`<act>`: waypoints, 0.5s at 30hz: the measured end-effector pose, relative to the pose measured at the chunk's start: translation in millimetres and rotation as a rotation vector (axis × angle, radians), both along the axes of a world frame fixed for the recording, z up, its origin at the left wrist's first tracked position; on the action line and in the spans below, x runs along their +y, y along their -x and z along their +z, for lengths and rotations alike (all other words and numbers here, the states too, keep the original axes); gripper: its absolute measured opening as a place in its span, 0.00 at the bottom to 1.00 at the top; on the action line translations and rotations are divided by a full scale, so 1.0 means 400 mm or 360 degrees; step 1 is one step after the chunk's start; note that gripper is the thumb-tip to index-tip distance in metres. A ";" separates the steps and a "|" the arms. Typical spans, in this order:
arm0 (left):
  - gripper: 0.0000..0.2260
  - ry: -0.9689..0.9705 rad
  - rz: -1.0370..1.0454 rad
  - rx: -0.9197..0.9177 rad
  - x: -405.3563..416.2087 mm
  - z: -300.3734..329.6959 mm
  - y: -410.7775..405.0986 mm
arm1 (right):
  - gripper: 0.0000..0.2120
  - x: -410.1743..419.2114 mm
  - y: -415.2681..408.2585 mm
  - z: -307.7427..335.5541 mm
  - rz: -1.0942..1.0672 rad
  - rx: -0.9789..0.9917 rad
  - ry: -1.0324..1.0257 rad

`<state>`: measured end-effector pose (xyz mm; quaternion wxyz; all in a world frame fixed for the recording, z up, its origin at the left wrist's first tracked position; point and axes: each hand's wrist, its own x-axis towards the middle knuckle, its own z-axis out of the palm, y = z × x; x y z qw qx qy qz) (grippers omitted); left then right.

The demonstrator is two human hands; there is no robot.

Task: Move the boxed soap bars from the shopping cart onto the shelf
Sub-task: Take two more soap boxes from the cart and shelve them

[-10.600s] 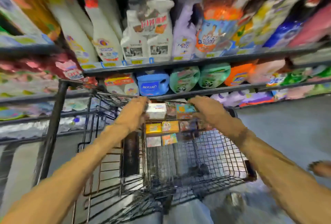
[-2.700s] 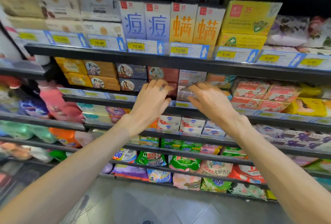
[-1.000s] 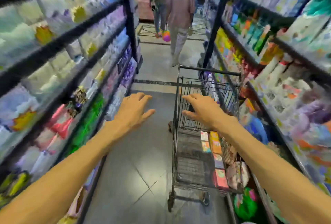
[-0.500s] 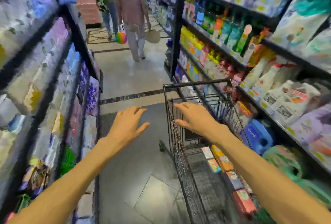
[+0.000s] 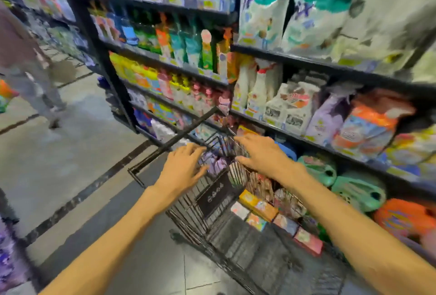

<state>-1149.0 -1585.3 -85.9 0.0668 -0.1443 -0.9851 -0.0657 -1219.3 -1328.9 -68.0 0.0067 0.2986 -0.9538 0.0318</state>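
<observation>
Fingers [image 5: 188, 150] of both hands are spread, holding nothing, above the shopping cart [image 5: 193, 214]. Boxed soap bars [image 5: 258, 205] along its right edge look light and stiff. Grip each across opposite flat faces.

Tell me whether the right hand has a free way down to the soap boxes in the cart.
Probably yes: the right hand is open above the cart, whose top is uncovered over the soap boxes.

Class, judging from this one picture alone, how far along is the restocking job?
Done: nothing provable here. In hand: nothing; the left hand and right hand reach open over the shopping cart. Left: several boxed soap bars lie in the cart, not yet shelved.
</observation>
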 end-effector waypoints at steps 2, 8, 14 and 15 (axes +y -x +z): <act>0.23 -0.0004 -0.0131 0.0014 0.037 -0.009 0.088 | 0.32 0.046 0.028 -0.010 -0.0153 0.0018 0.0010; 0.24 0.0039 -0.0520 -0.0169 0.173 -0.103 0.288 | 0.29 0.179 0.056 -0.072 -0.0576 -0.0111 0.0025; 0.23 0.0197 -0.0823 -0.0497 0.264 -0.316 0.386 | 0.29 0.243 0.060 -0.230 -0.0914 -0.0317 0.0052; 0.23 0.0238 -0.0863 -0.0559 0.271 -0.357 0.397 | 0.29 0.242 0.053 -0.266 -0.0985 -0.0382 0.0023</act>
